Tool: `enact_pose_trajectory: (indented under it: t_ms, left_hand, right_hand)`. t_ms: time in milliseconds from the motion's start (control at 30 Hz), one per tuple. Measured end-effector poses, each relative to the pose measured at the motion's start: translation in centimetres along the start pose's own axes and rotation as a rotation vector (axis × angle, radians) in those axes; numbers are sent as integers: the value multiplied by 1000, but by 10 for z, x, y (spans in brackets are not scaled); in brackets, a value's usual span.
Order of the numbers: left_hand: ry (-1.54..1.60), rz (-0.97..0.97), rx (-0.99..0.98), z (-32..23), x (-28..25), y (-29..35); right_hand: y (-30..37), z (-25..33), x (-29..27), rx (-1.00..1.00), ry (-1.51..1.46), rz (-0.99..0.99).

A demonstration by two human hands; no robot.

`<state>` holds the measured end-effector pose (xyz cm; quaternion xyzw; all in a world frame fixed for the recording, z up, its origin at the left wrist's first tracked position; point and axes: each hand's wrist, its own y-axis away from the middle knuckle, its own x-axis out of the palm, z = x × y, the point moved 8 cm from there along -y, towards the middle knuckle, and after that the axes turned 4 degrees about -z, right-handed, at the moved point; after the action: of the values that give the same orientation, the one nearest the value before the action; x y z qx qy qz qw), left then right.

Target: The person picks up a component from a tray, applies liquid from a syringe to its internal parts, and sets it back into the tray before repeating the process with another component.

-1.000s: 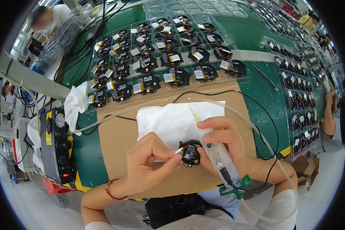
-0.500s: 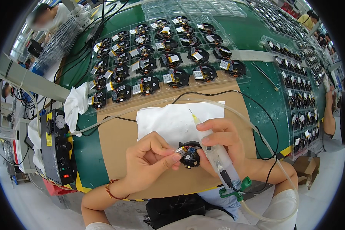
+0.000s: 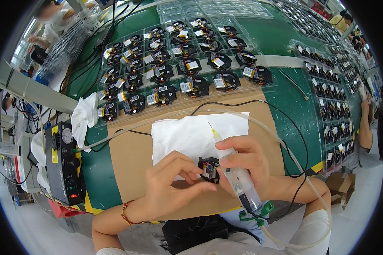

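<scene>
The right grip point(image 3: 252, 168) is clamped round one dispensing syringe point(image 3: 245, 186), its thumb beside one black module point(image 3: 210, 171) above the bench's point(image 3: 98, 171) near edge; whether the left grip point(image 3: 170, 182) pinches it, I cannot tell. Bare brown board point(image 3: 130, 159) gives room leftward. Beyond, a tray's point(image 3: 181, 102) near row holds six modules point(image 3: 200, 87), with printed white labels point(image 3: 186, 87).

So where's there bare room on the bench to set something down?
Cardboard sheet, between the dispenser controller and left hand. Also the far green bench top, between the central blister tray and right-hand trays. Crowded: around the right hand, dispensing syringe and round circuit assembly, and right of the cardboard, where the black cable loops.
</scene>
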<state>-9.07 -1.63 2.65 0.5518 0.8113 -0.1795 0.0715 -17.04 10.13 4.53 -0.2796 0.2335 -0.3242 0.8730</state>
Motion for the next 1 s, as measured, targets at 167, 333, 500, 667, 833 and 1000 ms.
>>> enact_pose_trajectory:
  t_ms: [167, 333, 500, 667, 833, 1000]
  left_hand:
    - [-176, 1, 14, -6, 3, -1]
    - [51, -46, -153, 8, 1, 3]
    - [-44, -87, -32, -2, -5, 0]
    - [-148, -54, -57, -4, -6, 0]
    - [211, -28, -400, 22, -2, 3]
    - [260, -25, -381, 22, -1, 4]
  right_hand:
    - [2, 1, 3, -20, -10, 36]
    - [2, 1, 4, -9, -13, 27]
    - [1, 3, 5, -53, 31, 33]
    - [5, 3, 7, -72, 52, 55]
    - [9, 1, 11, -53, 36, 87]
    - [11, -1, 12, -45, 17, 116]
